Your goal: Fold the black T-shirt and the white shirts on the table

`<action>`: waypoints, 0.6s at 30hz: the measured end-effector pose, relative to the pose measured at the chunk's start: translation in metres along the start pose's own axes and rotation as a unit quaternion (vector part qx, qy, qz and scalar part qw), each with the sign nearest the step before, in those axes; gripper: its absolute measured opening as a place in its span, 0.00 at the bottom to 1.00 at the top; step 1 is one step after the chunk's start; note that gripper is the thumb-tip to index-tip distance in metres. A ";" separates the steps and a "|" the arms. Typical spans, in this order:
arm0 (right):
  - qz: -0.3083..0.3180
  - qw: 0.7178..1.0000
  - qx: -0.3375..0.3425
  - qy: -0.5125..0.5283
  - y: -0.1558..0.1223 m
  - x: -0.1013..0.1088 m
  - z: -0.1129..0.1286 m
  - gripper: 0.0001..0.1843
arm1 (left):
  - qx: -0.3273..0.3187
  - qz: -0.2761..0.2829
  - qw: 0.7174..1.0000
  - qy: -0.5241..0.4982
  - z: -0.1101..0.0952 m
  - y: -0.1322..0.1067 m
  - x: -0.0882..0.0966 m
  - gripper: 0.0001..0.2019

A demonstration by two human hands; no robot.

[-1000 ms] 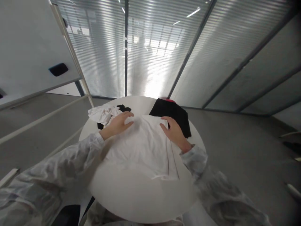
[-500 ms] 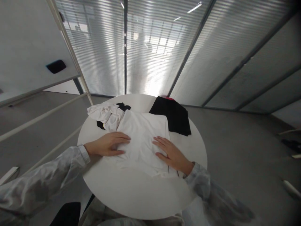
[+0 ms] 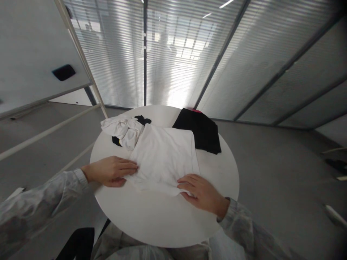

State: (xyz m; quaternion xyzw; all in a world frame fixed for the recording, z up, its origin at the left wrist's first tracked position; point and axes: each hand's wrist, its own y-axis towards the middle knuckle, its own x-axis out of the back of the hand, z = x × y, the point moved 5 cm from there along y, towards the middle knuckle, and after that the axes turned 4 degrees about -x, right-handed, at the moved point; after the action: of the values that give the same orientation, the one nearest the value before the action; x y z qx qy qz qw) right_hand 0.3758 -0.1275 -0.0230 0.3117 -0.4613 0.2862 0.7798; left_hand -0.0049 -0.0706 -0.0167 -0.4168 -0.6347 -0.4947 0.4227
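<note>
A white garment [image 3: 165, 155] lies spread flat on a round white table [image 3: 162, 224]. My left hand [image 3: 111, 171] rests at its near left corner, fingers stretched out flat and pointing right onto the cloth's edge. My right hand [image 3: 200, 191] lies on the near right edge, fingers apart and slightly bent on the fabric. Neither hand visibly grips the cloth. Both arms wear pale translucent sleeves.
A crumpled white cloth [image 3: 121, 130] lies over a black piece [image 3: 142, 120] at the table's far left. A folded black garment [image 3: 202, 133] lies at the far right, with something red behind it. A whiteboard on a stand [image 3: 27, 54] is at left; glass walls with blinds stand behind.
Both hands have slid across the white garment from its far edge to its near corners. The garment now lies flatter and further from me.
</note>
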 end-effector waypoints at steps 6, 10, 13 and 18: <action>-0.048 0.982 -0.140 0.116 0.005 0.010 -0.016 0.11 | 0.018 0.001 0.999 -0.046 0.001 0.003 0.010 0.20; -0.121 0.948 -0.237 0.177 0.006 0.021 -0.040 0.15 | 0.152 -0.048 0.978 -0.131 0.014 0.005 0.014 0.13; -0.155 0.934 -0.255 0.197 0.006 0.028 -0.052 0.15 | 0.220 -0.088 0.956 -0.171 0.019 0.009 0.018 0.16; -0.199 0.950 -0.201 0.131 0.000 0.047 -0.046 0.11 | 0.174 -0.101 0.971 -0.125 0.013 0.015 0.019 0.15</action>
State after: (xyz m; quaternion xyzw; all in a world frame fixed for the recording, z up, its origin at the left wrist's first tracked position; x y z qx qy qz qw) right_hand 0.4201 -0.0852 0.0013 0.1941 -0.3317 0.0651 0.9209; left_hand 0.0026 -0.0537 0.0032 -0.3293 -0.7978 -0.3607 0.3537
